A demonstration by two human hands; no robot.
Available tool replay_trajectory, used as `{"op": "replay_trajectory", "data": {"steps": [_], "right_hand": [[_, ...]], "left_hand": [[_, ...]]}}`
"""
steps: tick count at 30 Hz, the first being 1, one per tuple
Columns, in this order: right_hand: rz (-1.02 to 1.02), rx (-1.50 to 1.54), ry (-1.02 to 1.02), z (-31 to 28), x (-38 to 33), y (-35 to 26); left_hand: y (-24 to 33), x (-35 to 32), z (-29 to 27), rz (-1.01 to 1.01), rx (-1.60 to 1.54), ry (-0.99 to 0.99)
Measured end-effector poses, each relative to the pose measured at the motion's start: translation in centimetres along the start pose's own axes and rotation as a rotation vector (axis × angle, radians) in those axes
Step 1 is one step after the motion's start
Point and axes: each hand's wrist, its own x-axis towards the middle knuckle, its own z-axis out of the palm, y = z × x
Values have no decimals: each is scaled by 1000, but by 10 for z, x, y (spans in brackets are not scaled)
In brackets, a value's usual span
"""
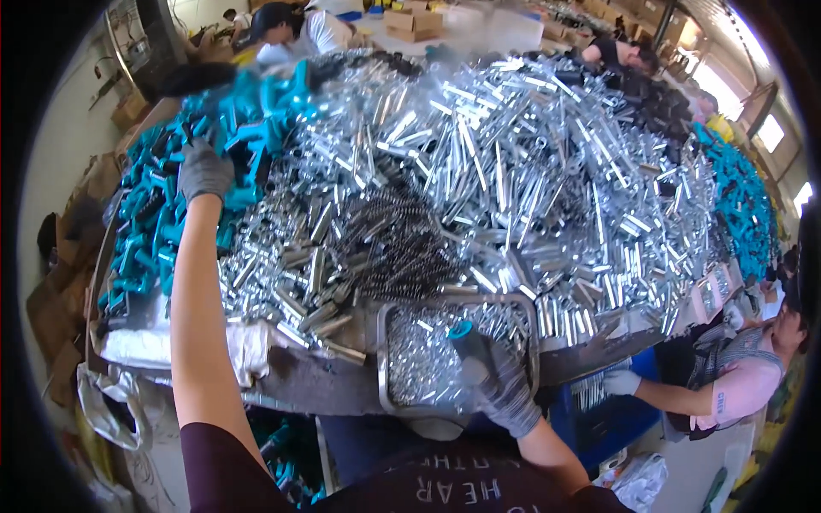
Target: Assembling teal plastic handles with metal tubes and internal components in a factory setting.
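Across the worktable (pixel 316 376), the left hand (pixel 205 171) is stretched far forward.

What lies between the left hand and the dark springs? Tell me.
In the head view, teal pieces lie beside the left hand, then silver metal parts up to the dark springs.

- Vivid teal with black patches, over on the left: the heap of moulded plastic pieces (pixel 141 235).
- Shiny silver, throwing white glints my way: the piled metal tubes and rods (pixel 530 162).
- Dull brownish black, finely ribbed: the patch of thin metal pieces (pixel 402 248).
- Plain grey: the gloved left hand (pixel 205 173).
- Grey with paler stripes: the gloved right hand (pixel 510 389).
- Dark grey, teal at its tip: the cylindrical piece (pixel 475 355).
- Deep blue: the plastic bin (pixel 603 427).
- Soft pink: a co-worker's sleeve (pixel 727 402).
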Motion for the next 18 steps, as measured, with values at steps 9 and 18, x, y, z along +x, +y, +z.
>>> {"op": "replay_trajectory", "data": {"steps": [9,18], "right_hand": [[-152,-37,-32,3,-2,-11],[-184,-233,14,-1,-30,-11]], "left_hand": [[96,-194,-139,466,-1023,-432],[132,-261,-180,569,-976,-661]]}}
